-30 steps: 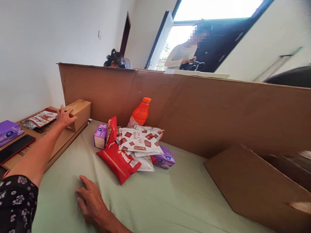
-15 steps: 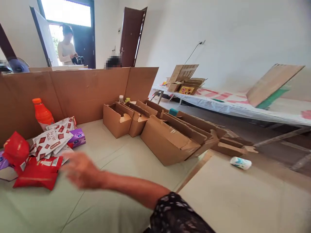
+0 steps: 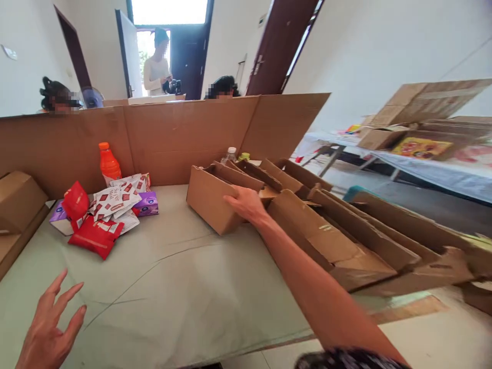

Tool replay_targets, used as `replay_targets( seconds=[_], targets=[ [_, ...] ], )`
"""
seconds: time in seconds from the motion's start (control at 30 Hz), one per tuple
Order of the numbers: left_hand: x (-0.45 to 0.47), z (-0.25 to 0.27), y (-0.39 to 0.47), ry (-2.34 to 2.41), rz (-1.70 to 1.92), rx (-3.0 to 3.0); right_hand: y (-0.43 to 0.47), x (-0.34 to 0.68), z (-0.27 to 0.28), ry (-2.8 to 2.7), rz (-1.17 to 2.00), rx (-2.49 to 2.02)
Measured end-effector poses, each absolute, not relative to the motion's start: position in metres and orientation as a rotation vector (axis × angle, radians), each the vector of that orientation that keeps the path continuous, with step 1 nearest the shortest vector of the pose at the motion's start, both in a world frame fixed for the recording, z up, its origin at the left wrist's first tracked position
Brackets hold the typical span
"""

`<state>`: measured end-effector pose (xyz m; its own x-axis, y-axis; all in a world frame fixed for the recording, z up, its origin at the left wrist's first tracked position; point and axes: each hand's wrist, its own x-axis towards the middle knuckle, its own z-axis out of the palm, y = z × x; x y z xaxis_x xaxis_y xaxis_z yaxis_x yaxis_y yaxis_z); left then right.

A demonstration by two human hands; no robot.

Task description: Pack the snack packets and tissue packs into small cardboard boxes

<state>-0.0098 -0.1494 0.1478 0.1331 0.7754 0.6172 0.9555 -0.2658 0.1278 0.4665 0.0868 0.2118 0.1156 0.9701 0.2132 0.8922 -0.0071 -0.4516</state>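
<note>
My right hand [image 3: 248,205] grips the near edge of a brown cardboard box [image 3: 209,200], thumb and fingers closed over its wall. The box stands at the left end of a row of open cardboard boxes [image 3: 326,238]. At lower left, my left hand [image 3: 52,325] hovers over the table cover with its fingers spread and nothing in them. Beyond it lies a pile: red packets [image 3: 96,236], white sachets [image 3: 115,200] with a red pattern, and purple packs [image 3: 148,203]. An orange bottle [image 3: 110,164] stands upright behind the pile.
A tall cardboard partition [image 3: 184,125] runs along the table's far side. Another cardboard box [image 3: 21,205] sits at the left edge. Behind the box row is a clear bottle [image 3: 230,155]. A person [image 3: 157,66] stands by the door; two heads show above the partition.
My right hand has moved from beside the red packets to the leftmost box and taken hold of it. My left hand has come into view. The view has turned left.
</note>
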Motion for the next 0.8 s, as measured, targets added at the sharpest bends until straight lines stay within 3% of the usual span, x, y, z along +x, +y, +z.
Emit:
replay_targets(
  seconds=[0.17, 0.4, 0.57, 0.8],
  targets=[
    [0.047, 0.178, -0.147, -1.572, -0.928, -2.273, -0.013, 0.494, 0.195, -2.093, 0.355, -1.248],
    [0.105, 0.21, -0.144, -1.327, -1.142, -2.616, -0.064, 0.415, 0.183, -2.333, 0.555, -0.572],
    [0.095, 0.219, -0.146, -1.296, -1.123, -2.515, -0.059, 0.39, 0.18, -2.361, 0.426, -0.475],
    [0.086, 0.212, -0.153, -1.307, -1.098, -2.35, -0.059, 0.436, 0.19, -2.353, 0.321, -0.701]
  ],
)
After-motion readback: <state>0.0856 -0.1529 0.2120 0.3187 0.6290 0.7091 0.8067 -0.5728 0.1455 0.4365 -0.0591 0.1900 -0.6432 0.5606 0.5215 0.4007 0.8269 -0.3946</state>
